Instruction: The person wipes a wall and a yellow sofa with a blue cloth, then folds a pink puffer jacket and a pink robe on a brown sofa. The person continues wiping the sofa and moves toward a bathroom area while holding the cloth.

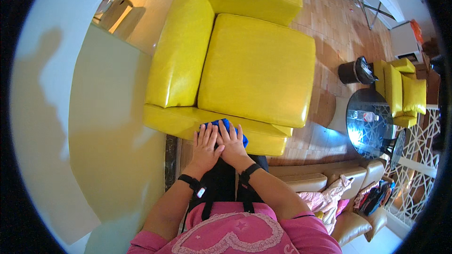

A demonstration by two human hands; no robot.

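A yellow leather-look armchair (257, 67) stands right in front of me, its near armrest (176, 119) closest to my body. On that armrest lies a blue cloth (244, 141), mostly covered by my two hands. My left hand (206, 144) rests flat on the cloth's left part, fingers pointing away from me. Beside it, my right hand (231, 144) presses flat on the cloth with its fingers somewhat spread. The thumbs touch or overlap. Both wrists wear black bands.
A pale wall (106, 120) runs close on the left. To the right are a round glass table (367, 134) with bottles, a black bin (348, 73) and another yellow armchair (393, 88). A brown sofa (303, 182) with clothes stands at lower right.
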